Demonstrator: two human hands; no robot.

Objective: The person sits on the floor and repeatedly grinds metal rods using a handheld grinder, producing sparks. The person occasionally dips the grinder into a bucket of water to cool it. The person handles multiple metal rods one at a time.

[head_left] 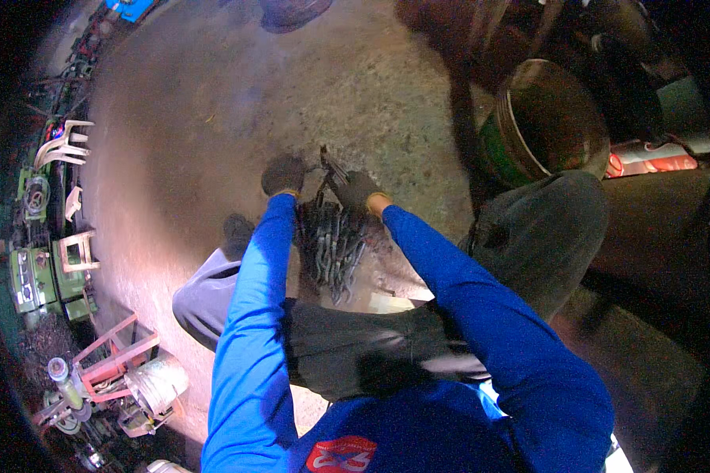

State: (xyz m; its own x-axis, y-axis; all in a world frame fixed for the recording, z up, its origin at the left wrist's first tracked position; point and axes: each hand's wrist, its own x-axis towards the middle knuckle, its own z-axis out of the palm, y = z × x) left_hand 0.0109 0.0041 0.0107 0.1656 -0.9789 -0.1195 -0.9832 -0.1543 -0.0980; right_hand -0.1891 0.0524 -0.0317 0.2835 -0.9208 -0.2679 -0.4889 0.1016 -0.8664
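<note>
Right hand [355,189], gloved, grips a dark tool [331,167] over blurred chains [331,248]; left hand [283,174] curled, grasp unclear.

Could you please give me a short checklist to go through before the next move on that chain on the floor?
1. Gloves on both hands: ok; left hand and right hand are in dark gloves.
2. Right hand's grip on the dark tool: cannot tell; it is too dark.
3. Chain lies in reach: ok; heaped on the concrete floor between the forearms.
4. Left hand clear of the chain: cannot tell; it is at the heap's top edge.
5. Green-rimmed drum apart from the hands: ok.
</note>
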